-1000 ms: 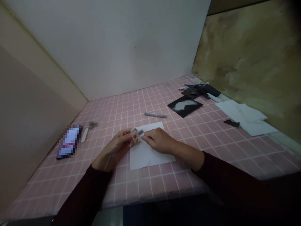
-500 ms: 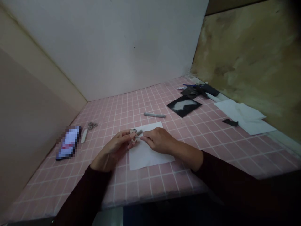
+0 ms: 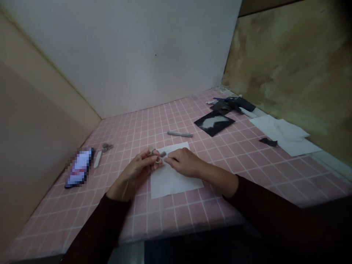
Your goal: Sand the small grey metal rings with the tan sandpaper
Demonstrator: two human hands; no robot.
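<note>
Well in from the near table edge (image 3: pixel 176 228), the left hand (image 3: pixel 140 165) grips a pale looped piece (image 3: pixel 158 162), the right hand (image 3: pixel 183 162) pinches closed, and a grey cylinder (image 3: pixel 163 154) slants far-right between.

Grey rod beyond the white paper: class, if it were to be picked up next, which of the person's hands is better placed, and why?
Probably the right hand: it lies nearer the grey rod, below it in view; the left hand is farther left, holding a small pale object.
</note>
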